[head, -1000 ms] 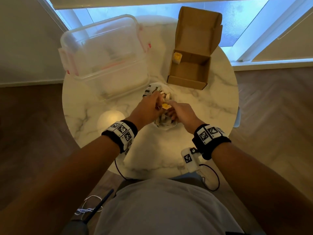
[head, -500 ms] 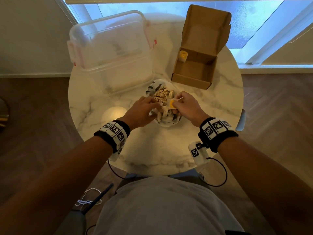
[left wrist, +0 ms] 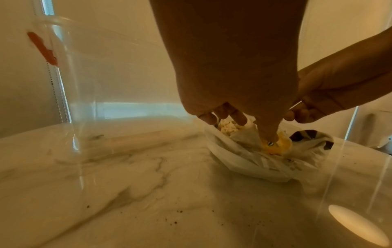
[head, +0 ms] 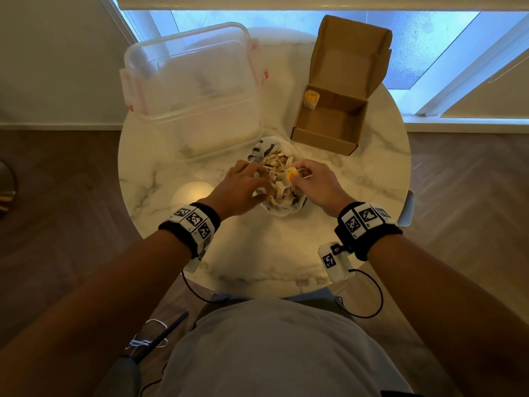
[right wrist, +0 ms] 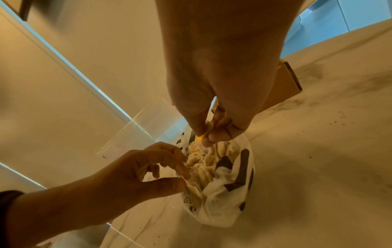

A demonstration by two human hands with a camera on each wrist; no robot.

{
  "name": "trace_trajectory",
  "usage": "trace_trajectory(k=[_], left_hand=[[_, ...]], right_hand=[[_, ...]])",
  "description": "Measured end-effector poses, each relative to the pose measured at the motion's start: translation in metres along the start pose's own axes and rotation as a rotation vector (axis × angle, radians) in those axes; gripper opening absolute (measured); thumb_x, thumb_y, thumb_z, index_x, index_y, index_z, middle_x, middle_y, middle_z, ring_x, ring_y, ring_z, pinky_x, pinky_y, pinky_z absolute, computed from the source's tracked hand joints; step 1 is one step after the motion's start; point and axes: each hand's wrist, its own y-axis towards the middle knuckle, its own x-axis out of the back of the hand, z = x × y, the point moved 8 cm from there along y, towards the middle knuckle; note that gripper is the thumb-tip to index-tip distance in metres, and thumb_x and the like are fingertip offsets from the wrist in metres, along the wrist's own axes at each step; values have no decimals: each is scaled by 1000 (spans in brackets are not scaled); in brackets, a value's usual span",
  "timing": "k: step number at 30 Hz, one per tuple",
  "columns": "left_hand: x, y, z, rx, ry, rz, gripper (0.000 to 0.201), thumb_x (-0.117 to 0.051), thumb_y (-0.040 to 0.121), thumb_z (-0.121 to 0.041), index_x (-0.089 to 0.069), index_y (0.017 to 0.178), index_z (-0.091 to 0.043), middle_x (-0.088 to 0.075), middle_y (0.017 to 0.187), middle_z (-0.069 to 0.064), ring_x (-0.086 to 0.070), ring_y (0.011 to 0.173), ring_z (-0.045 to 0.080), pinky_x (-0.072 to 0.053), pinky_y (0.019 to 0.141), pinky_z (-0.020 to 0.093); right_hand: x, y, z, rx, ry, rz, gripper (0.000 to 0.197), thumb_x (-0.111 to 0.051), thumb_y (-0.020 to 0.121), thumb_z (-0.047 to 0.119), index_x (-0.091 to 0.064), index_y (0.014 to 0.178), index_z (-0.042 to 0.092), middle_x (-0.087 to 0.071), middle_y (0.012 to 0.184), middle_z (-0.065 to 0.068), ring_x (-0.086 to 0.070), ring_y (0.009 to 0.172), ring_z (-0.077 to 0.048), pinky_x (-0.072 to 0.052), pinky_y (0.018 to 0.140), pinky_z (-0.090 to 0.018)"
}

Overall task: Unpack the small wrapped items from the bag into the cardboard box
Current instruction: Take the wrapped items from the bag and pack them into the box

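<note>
Yellow wrapped item [head: 291,175] pinched by right hand [head: 316,184] over bag [head: 282,209], left hand [head: 240,188] holding bag rim.

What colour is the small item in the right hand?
Yellow; the right hand pinches the small wrapped item over the bag. Head view shows it best.

On the round marble table [head: 257,253], an open white bag [head: 282,209] with dark markings sits near the middle, full of pale wrapped items [head: 276,164]. The left hand [head: 240,187] rests at the bag's left rim with fingers curled at the plastic, while the right hand [head: 313,181] pinches a small yellow wrapped item [head: 291,175] just above the bag's right side. Farther back, to the right, the cardboard box [head: 323,138] stands open with one yellow item [head: 312,98] in its far left corner, and a clear plastic container [head: 194,90] lies to the far left.
</note>
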Motion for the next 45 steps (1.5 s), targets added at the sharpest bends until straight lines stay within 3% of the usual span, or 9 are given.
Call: trace_trajectory(k=[7, 15, 22, 29, 33, 37, 41, 43, 45], left_hand=[[24, 6, -8, -66, -259, -79, 12, -68, 90, -42, -69, 100, -35, -68, 97, -17, -57, 87, 6, -46, 81, 29], [26, 15, 1, 110, -385, -53, 35, -69, 92, -34, -62, 125, -28, -61, 91, -15, -51, 79, -12, -34, 67, 5], [31, 16, -2, 60, -417, -116, 13, -67, 93, -30, -70, 104, -23, -61, 91, -12, -52, 77, -5, -36, 67, 9], [40, 32, 0, 175, -556, -155, 13, -67, 94, -29, -70, 104, -21, -61, 84, -15, -53, 71, -3, -42, 66, 12], [48, 54, -9, 168, -567, -140, 15, -64, 94, -37, -67, 107, -30, -64, 91, -16, -60, 77, 0, -48, 67, 14], [55, 89, -9, 117, -501, -203, 18, -61, 97, -32, -66, 110, -21, -63, 102, -7, -56, 83, -1, -47, 76, 16], [45, 127, 0, 124, -419, -203, 20, -62, 96, -25, -66, 114, -18, -57, 111, -1, -53, 83, -4, -42, 79, 5], [35, 142, 3, 127, -378, -166, 23, -61, 96, -25, -66, 117, -18, -53, 117, 2, -54, 90, 2, -46, 86, 13], [26, 154, 3, 125, -314, -143, 24, -60, 96, -23, -66, 118, -17, -51, 119, 5, -56, 98, 14, -50, 90, 25]], right_hand=[[6, 1, 8, 62, -50, -44, 20, -80, 82, 22, -67, 96, 27, -70, 87, 9, -66, 79, -9, -57, 73, -28], [-3, -4, 36, 235, -133, 125, 36, -77, 82, 7, -48, 99, 21, -75, 85, 2, -67, 71, -4, -53, 65, -18], [2, -4, 39, 228, -98, 146, 36, -79, 79, 11, -55, 105, 18, -72, 95, 4, -70, 83, -16, -58, 70, -26], [8, 1, 28, 199, -183, 121, 27, -75, 84, 46, -70, 101, 25, -71, 96, 8, -67, 89, -13, -56, 80, -34], [28, 11, 25, 211, -194, 13, 17, -72, 89, 38, -68, 94, 21, -71, 90, 5, -65, 85, -14, -51, 77, -32], [58, 30, 15, 153, -168, -62, 12, -71, 90, 34, -70, 95, 23, -69, 91, 9, -62, 82, -7, -50, 78, -30], [89, 53, 13, 99, -142, -138, 12, -70, 91, 36, -70, 98, 27, -69, 88, 8, -60, 74, 3, -48, 69, -22], [101, 68, 14, 68, -141, -173, 14, -69, 91, 37, -68, 102, 30, -66, 89, 15, -59, 75, 10, -44, 66, -12], [109, 86, 16, 38, -160, -219, 16, -69, 90, 40, -67, 104, 32, -65, 92, 13, -60, 81, 2, -46, 66, -16]])
